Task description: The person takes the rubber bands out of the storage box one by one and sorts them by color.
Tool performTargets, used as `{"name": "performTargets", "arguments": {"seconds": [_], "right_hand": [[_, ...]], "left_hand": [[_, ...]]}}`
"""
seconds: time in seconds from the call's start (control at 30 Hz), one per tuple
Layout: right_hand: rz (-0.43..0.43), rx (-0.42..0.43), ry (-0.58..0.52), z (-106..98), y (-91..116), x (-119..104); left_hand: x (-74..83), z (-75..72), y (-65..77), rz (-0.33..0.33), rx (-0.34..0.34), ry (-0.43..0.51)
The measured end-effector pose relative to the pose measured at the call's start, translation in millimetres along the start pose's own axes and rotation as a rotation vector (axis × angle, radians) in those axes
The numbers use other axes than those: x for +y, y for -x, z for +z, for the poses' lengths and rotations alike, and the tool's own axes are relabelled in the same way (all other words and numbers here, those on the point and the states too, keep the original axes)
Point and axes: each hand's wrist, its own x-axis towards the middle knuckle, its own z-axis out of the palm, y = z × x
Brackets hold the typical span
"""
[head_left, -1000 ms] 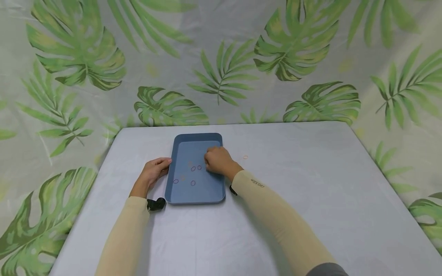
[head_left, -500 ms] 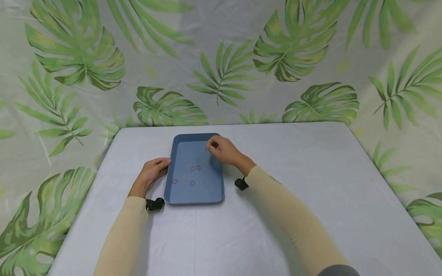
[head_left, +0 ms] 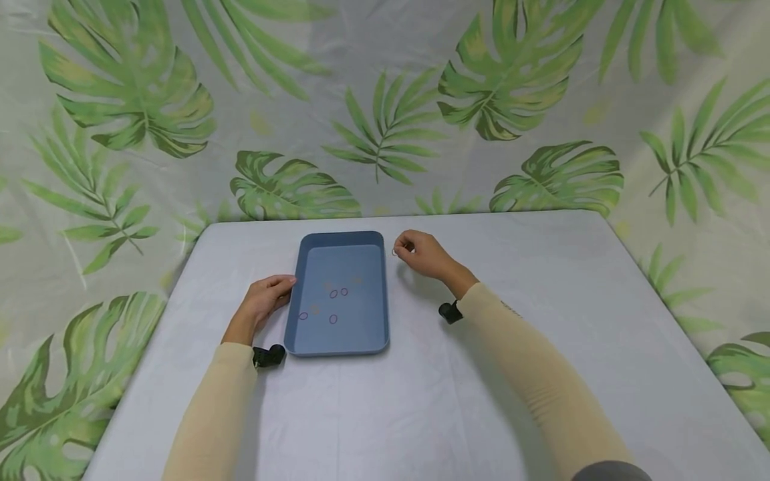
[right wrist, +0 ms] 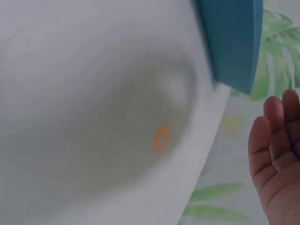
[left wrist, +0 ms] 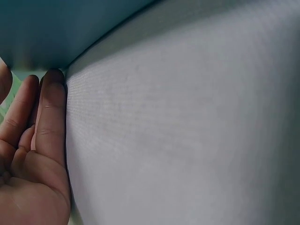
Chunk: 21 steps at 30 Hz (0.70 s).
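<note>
The fingertips and thumb of my right hand (head_left: 421, 254) pinch a small thin rubber band (head_left: 394, 252) just right of the tray's far right corner, over the table. In the right wrist view an orange rubber band (right wrist: 162, 139) lies on the white table below that hand, whose other fingers (right wrist: 260, 145) are extended. My left hand (head_left: 265, 297) rests at the left rim of the blue-grey tray (head_left: 337, 344). In the left wrist view its fingers (left wrist: 50, 117) reach straight to the tray's outer wall (left wrist: 70, 28).
Inside the tray lie several thin bands, among them a purple band (head_left: 333, 319) and a faint orange band (head_left: 356, 280). The white table (head_left: 541, 280) ends at a leaf-print curtain (head_left: 385, 133) behind. Each wrist wears a small black camera (head_left: 449, 312).
My right hand has risen from the tray, pinching a band, and moved right past the tray's right rim. The left hand keeps its place at the left rim.
</note>
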Motion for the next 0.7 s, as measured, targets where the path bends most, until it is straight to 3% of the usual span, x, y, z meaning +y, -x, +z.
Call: {"name": "performTargets", "arguments": {"seconds": [0.47, 0.7], "right_hand": [[0.091, -0.016, 0.087, -21, 23, 40], [0.074, -0.117, 0.157, -15, 39, 52]], "left_hand": [[-4.1, -2.5, -1.4, 0.004, -0.006, 0.007], [-3.7, -2.8, -2.6, 0.016, -0.007, 0.010]]}}
